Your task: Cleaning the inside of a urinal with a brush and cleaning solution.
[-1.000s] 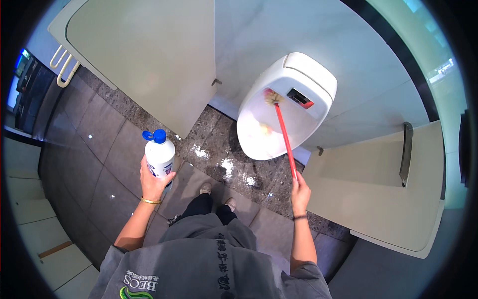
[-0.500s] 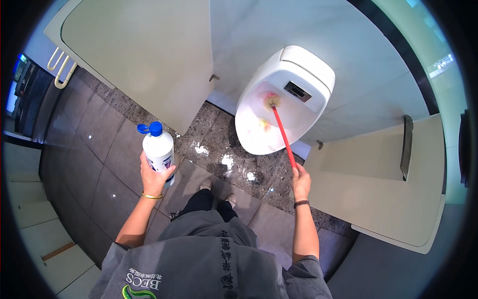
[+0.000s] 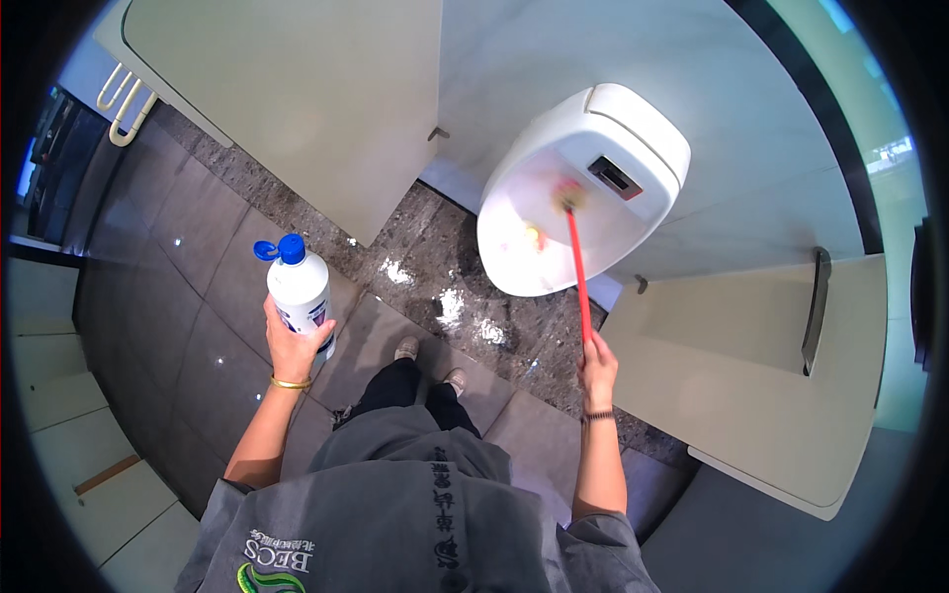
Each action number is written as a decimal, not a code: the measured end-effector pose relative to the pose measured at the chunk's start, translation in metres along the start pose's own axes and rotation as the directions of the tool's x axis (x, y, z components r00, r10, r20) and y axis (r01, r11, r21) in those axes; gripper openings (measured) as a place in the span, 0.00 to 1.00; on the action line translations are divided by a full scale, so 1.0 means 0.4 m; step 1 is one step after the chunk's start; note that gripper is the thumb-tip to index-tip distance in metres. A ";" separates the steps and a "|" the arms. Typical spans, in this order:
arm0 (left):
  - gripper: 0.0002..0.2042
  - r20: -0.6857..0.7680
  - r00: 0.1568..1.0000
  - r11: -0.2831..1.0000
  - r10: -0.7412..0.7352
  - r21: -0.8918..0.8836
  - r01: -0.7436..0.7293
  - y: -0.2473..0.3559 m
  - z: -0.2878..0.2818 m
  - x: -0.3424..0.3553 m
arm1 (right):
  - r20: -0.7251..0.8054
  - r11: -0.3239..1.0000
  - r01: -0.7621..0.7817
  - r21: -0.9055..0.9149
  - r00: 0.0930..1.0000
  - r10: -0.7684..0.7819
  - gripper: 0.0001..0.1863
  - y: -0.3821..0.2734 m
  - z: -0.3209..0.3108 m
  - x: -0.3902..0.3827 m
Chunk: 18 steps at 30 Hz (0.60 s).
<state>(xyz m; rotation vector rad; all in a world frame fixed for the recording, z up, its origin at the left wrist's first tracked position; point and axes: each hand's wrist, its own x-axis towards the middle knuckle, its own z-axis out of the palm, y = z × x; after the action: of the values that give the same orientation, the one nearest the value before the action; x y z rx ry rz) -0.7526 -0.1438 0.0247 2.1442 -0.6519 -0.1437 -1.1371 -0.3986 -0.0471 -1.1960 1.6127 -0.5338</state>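
Observation:
My left hand [image 3: 294,343] is wrapped round a white bottle [image 3: 299,287] with a blue cap, whose flip lid stands open. The bottle is held upright, out to the left above the floor. In my right hand [image 3: 598,371] is the end of a red-handled toilet brush [image 3: 580,277]. Its bristle head is inside the white wall urinal [image 3: 509,259], against the inner back wall below the dark metal sensor panel [image 3: 615,177]. Pink and yellowish patches show around the bristles, and a small yellow piece [image 3: 534,235] lies lower in the bowl.
Beige partition panels stand on the left [image 3: 287,89] and right [image 3: 741,385] of the urinal; the right one carries a dark metal handle [image 3: 817,311]. The speckled stone floor strip [image 3: 435,267] under the urinal shines with reflections. White rails [image 3: 129,104] are at far left.
The brush head has shifted slightly within the bowl, and its handle is now steeper. My left hand still holds the bottle. The whole view has shifted a little.

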 end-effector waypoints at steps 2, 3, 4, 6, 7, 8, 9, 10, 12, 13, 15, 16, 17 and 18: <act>0.44 -0.009 1.000 1.000 -0.010 -0.012 0.010 0.004 0.000 -0.003 | 0.040 0.958 -0.173 0.227 0.985 0.169 0.17 0.014 -0.031 -0.055; 0.44 -0.013 1.000 1.000 -0.015 -0.021 0.015 0.009 0.002 -0.001 | 0.054 0.938 -0.233 0.256 0.972 0.227 0.17 0.024 -0.043 -0.070; 0.44 -0.013 1.000 1.000 -0.017 -0.026 0.016 0.015 0.003 0.003 | 0.065 0.912 -0.294 0.286 0.955 0.288 0.17 0.025 -0.049 -0.084; 0.44 0.027 0.999 0.999 0.020 -0.039 -0.019 0.019 0.007 0.013 | 0.092 0.911 -0.278 0.305 0.961 0.262 0.16 -0.046 0.000 -0.064; 0.44 0.031 0.999 0.999 0.021 -0.041 -0.020 0.015 0.010 0.014 | 0.119 0.908 -0.257 0.332 0.966 0.230 0.16 -0.078 0.031 -0.050; 0.44 0.016 1.000 0.999 0.023 -0.037 -0.022 0.011 0.010 0.017 | 0.151 0.885 -0.265 0.383 0.963 0.222 0.17 -0.083 0.060 -0.040; 0.44 0.002 1.000 0.999 0.025 -0.032 -0.025 0.007 0.011 0.020 | 0.148 0.884 -0.265 0.384 0.963 0.225 0.17 -0.082 0.060 -0.053; 0.44 -0.007 1.000 1.000 0.016 -0.024 -0.016 0.003 0.005 0.020 | 0.158 0.888 -0.268 0.374 0.962 0.224 0.17 -0.088 0.063 -0.071; 0.44 -0.008 0.999 0.999 0.033 -0.006 -0.034 -0.002 0.001 0.025 | 0.138 0.895 -0.245 0.372 0.968 0.208 0.18 -0.059 0.027 -0.110; 0.44 -0.012 0.999 1.000 0.030 -0.001 -0.030 -0.007 -0.003 0.027 | 0.091 0.906 -0.230 0.354 0.973 0.212 0.19 -0.057 0.005 -0.136; 0.45 -0.019 0.999 0.997 0.027 0.066 -0.025 -0.016 0.000 0.034 | 0.036 0.920 -0.117 0.374 0.993 0.112 0.20 -0.011 -0.032 -0.150; 0.45 -0.016 1.000 0.997 0.027 0.068 -0.026 -0.009 0.004 0.037 | 0.036 0.919 -0.120 0.374 0.993 0.116 0.20 -0.012 -0.027 -0.138; 0.45 0.000 0.999 0.999 0.032 0.040 -0.032 0.004 0.007 0.043 | 0.040 0.934 -0.085 0.347 0.996 0.076 0.20 -0.022 -0.012 -0.120; 0.45 0.015 0.999 0.999 0.038 0.011 -0.038 0.013 0.008 0.046 | 0.045 0.946 -0.048 0.320 0.998 0.036 0.20 -0.028 0.001 -0.103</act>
<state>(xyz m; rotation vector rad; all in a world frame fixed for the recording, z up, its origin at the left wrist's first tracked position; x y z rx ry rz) -0.7398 -0.1578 0.0291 2.1420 -0.7038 -0.1360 -1.1323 -0.3665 -0.0194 -0.9202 1.4484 -0.7116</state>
